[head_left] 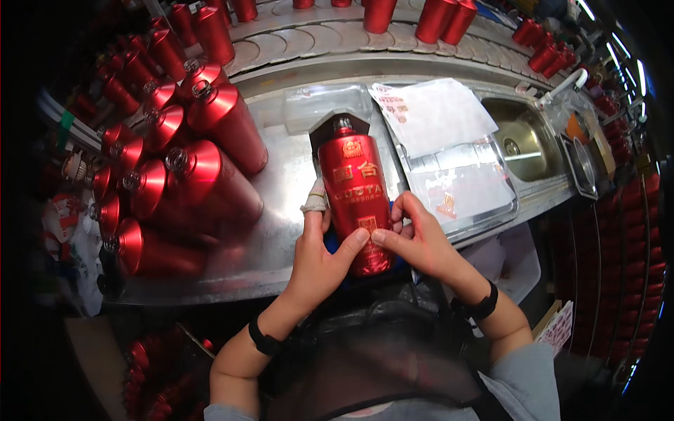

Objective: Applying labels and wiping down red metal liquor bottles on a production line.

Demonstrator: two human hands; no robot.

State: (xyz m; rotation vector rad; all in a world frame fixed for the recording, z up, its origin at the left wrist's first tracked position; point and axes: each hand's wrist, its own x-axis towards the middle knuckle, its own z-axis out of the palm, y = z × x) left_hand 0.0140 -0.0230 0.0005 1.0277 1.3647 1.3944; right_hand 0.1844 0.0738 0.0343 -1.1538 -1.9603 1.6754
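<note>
On the bench: a steel bench (281, 231) runs across the view, its near edge just ahead of the person.
Conveyor: along the bench's far edge, a curved slatted belt (316, 38) carries upright red bottles.
Bottle cluster: at the bench's left end, a crowd of plain red bottles (175, 182) lies on its side, the open necks pointing left and away, the bottles touching one another.
Sink: at the bench's right end, a small steel basin (523, 144) with a white tap beside it.
Tray: between the basin and the middle of the bench, a clear plastic tray (467, 189) with white sheets (435, 112) lying over its far part.
Held bottle: at the middle of the bench by its near edge, a red bottle (354, 196) with gold markings, its neck pointing away, a dark collar behind the neck.
Left hand (316, 259): clamped around the bottle's lower left side, thumb pressed on the front label, the forefinger wrapped in tape.
Right hand (418, 238): fingers together, the tips pressing the small label low on the bottle's front.
Wristbands: a black band sits on each wrist.
</note>
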